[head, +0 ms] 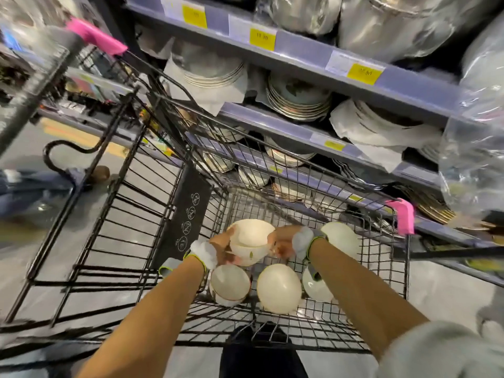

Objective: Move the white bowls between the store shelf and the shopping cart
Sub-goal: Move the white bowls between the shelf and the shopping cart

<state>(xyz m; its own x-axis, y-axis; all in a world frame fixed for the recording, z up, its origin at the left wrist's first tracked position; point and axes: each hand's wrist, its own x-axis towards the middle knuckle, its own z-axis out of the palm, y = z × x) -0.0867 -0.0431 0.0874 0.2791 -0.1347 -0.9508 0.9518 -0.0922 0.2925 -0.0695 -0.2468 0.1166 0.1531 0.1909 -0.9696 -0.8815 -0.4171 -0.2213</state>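
Nearest, loose white bowls [278, 288] sit on the shopping cart [321, 327] floor. Just beyond, the left hand [222, 248] and right hand [281, 244] clasp a small bowl stack [250, 242] from opposite sides, equally close, axis upright. The store shelf [300, 120] lies far and right.

White bowls [278, 288], one with a small leaf motif [249, 248]; black wire cart [351, 320] with pink corner guards [403, 216]; grey-blue shelf [300, 57] bearing yellow price tags [262, 39].
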